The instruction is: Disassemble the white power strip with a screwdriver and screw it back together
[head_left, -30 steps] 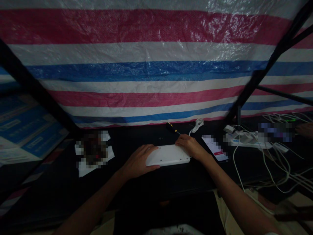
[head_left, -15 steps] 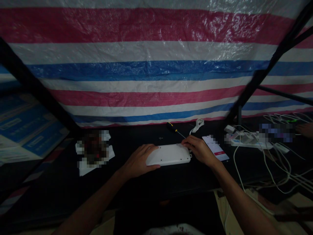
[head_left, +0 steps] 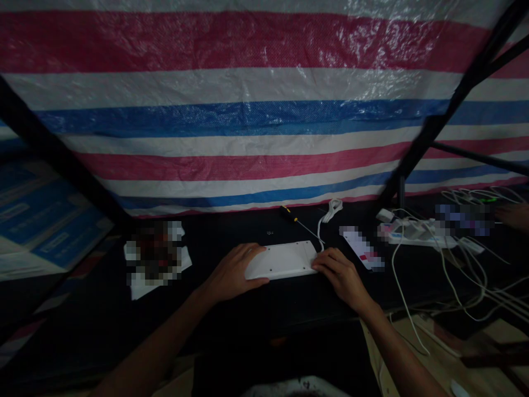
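Alignment of the flat white plastic case (head_left: pixel 287 260) on the black tabletop (head_left: pixel 281 309) seemed in hand. Your left hand (head_left: pixel 237 274) clasped its left end; your right hand (head_left: pixel 342 280) touched its right end, pinch indeterminable. Fastening next probably called for the black-and-yellow-handled metal screwdriver (head_left: pixel 289 213).

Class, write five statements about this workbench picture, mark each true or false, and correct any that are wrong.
1. The left hand grips the left end of the flat white rectangular case. True.
2. The right hand is holding the black-and-yellow-handled screwdriver. False: its fingertips are at the case's right end; the screwdriver lies on the black table.
3. Several tiny pale pieces lie just beyond the case. True.
4. The bundled white cable lies left of the screwdriver's handle. False: it lies to the right.
5. The stripes on the red, white and blue plastic sheet run vertically. False: they run roughly horizontally.
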### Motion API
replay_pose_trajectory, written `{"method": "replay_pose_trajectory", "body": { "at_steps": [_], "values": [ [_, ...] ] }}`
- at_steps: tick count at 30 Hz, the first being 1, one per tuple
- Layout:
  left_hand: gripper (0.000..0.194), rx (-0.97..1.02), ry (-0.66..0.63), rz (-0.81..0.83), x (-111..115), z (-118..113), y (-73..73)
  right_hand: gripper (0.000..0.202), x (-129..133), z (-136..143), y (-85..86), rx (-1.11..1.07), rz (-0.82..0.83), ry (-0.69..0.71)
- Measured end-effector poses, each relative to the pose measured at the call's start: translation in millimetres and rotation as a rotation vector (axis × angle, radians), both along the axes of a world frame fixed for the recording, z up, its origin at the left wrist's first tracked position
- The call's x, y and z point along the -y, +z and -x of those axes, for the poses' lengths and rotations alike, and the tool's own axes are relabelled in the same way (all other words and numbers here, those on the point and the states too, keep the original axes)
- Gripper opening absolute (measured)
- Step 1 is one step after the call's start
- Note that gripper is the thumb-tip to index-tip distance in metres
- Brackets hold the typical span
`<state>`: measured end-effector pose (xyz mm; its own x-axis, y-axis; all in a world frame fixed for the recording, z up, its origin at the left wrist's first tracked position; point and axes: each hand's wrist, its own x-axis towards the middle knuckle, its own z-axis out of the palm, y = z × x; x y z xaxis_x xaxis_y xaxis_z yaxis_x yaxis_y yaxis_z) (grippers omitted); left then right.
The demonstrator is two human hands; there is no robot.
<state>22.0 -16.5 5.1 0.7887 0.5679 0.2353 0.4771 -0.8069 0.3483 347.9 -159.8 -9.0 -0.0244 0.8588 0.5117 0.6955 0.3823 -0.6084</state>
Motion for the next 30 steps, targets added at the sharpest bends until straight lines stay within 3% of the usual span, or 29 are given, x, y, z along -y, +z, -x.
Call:
{"method": "replay_pose_trajectory", "body": {
  "at_steps": [13,30],
  "values": [
    [0.076,-0.013,-0.001,-0.007,-1.5,0.3,-3.9,0.018,-0.5,-0.9,-7.7,-0.036,0.013,0.013],
    [0.076,0.004,-0.009,-0.012,-2.3,0.3,-4.7,0.025,6.8,-5.4,-2.4,0.173,0.0,0.019]
  ]
}}
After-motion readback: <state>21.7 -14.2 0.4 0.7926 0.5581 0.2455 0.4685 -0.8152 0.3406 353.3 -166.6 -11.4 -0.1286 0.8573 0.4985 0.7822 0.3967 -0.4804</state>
